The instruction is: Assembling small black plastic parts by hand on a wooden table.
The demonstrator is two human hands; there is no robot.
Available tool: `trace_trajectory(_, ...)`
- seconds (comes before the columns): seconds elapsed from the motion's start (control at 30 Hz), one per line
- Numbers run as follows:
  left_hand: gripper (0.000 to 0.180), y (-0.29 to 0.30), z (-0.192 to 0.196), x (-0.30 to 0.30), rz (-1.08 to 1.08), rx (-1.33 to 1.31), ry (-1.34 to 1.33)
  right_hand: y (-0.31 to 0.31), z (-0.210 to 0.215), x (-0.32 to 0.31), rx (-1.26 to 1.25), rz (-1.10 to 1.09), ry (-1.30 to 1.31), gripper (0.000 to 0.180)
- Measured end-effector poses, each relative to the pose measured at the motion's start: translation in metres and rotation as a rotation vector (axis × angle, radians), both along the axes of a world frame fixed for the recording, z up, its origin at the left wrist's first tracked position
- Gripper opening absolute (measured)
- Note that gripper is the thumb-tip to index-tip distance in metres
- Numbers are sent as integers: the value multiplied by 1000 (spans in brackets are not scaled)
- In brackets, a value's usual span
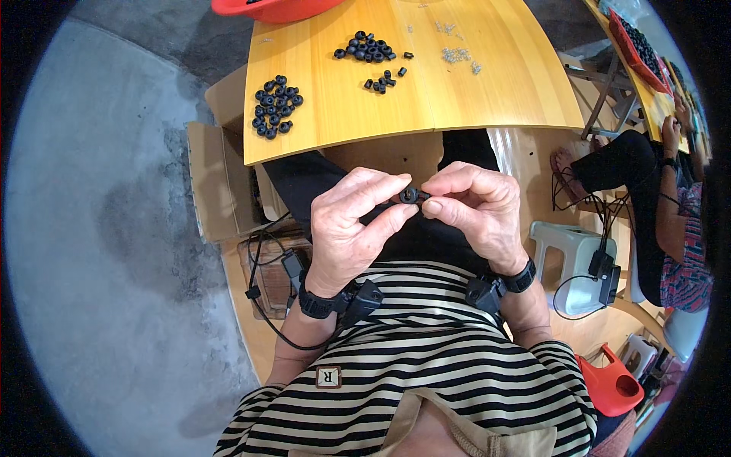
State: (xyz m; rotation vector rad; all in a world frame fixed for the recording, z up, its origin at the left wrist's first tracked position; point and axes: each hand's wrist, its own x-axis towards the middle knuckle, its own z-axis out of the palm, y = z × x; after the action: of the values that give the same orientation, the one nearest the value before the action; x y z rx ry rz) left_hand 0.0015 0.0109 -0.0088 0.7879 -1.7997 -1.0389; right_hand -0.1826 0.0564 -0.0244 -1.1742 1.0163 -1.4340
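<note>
Just in front of the table's near edge, my left hand (358,217) pinches a small round black part (410,195) between thumb and fingertips. My right hand (476,209) meets it from the right, its thumb and forefinger closed on a narrow black piece at the round part's side. Whether that piece is separate or one with the round part, I cannot tell. On the wooden table (502,91), similar round black parts lie in a left group (276,107) and a farther middle group (367,48). Several short black cylinders (381,85) lie nearer than the middle group.
Small clear or silvery bits (457,55) are scattered at the table's right. A red basin (278,7) stands at the far left edge. Cardboard boxes (213,179) sit below left, a pale stool (575,266) at right. Another person (636,164) sits far right.
</note>
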Motion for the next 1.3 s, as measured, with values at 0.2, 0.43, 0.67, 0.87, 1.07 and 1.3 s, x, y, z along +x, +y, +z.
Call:
trace_trajectory(0.2, 31, -1, 0, -1, -18, -95, -42, 0, -2, 0, 40, 5, -40, 12)
trace_trajectory(0.43, 30, -3, 1, -2, -30, -194, -75, -1, -2, -2, 23, 17, 4, 10)
trace_trajectory(0.67, 30, -6, -2, -3, -47, -249, -66, -9, -6, -5, 130, 154, -197, 15)
trace_trajectory(0.87, 33, -4, -11, -5, -105, -168, 71, -21, -20, -13, 280, 390, -451, 23)
trace_trajectory(1.07, 32, -8, -10, -5, -88, -296, 9, -21, -22, -11, 274, 522, -495, 27)
trace_trajectory(1.3, 34, -5, -11, -8, -104, -295, 38, -18, -32, 1, 144, 451, -511, 19)
